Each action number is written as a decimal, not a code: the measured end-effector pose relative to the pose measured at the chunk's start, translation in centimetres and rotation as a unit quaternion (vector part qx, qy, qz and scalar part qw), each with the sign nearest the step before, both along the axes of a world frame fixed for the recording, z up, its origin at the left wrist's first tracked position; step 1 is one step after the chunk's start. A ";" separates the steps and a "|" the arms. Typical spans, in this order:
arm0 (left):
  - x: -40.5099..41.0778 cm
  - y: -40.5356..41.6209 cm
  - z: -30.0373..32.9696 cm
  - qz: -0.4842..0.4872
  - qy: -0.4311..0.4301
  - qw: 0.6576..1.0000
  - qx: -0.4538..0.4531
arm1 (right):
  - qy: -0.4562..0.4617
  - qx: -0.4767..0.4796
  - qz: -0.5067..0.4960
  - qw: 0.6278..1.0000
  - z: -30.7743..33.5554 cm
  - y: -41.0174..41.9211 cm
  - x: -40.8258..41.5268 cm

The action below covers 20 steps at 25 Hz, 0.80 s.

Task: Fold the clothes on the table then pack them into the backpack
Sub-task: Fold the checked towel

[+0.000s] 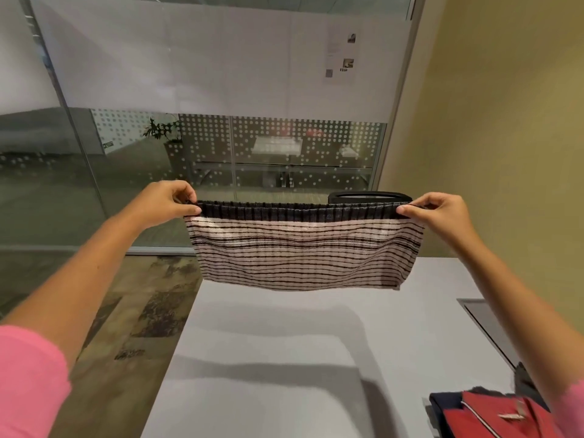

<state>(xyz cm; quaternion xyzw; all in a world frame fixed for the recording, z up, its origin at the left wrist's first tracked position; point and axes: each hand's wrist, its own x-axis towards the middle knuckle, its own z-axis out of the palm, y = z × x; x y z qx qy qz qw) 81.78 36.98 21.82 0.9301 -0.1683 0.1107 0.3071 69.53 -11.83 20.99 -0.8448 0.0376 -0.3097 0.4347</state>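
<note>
Both arms out in front, pink sleeves [28, 374] at the frame edges. Left hand [164, 200] pinches the top-left corner of a ribbed knit garment, white with thin dark horizontal stripes and a dark grey band along its upper edge [300, 248]; thumb and fingertips closed on that band. Right hand [439, 211] pinches the top-right corner the same way, fingers curled over the band. Garment is stretched flat and level between the 2 hands, hanging in the air above the far end of the pale grey worktop [268, 358], lower edge free and not touching the surface; its shadow falls on the worktop below. It looks doubled over, short top to bottom, wide side to side. At the lower right corner of the worktop lies a red fabric item with navy trim and a white cord [486, 415], partly cut by the frame, with a dark piece of cloth [523, 379] just behind it; cannot tell whether that red item is a garment or the backpack. A recessed rectangular panel [483, 320] sits in the worktop on the right side. Black chair back [369, 196] shows just above the garment's top edge. Behind: glass partition with a white dot pattern [252, 147], potted plant [164, 134] beyond it, yellow wall [505, 121] on the right.
</note>
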 end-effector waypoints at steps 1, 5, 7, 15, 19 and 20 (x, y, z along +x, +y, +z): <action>0.0 -0.2 0.0 0.001 -0.009 1.000 0.028 | 0.006 -0.050 -0.008 0.999 0.5 -0.2 0.1; 0.2 -0.6 -0.3 -0.012 -0.020 0.997 0.076 | 0.017 -0.178 -0.023 0.984 1.8 -0.7 0.3; 0.0 -0.6 -0.4 -0.022 -0.022 0.997 0.066 | 0.029 -0.190 -0.011 0.981 2.3 -1.0 0.1; -0.4 -1.2 -0.7 -0.021 0.001 1.000 0.020 | 0.035 -0.212 -0.017 0.976 2.3 -2.1 0.3; -0.3 -1.7 -0.7 -0.025 -0.017 0.999 0.034 | 0.043 -0.217 -0.012 0.975 2.3 -2.1 0.5; -0.3 -1.8 -0.8 -0.028 -0.022 0.998 0.043 | 0.049 -0.217 -0.010 0.975 2.3 -2.2 0.5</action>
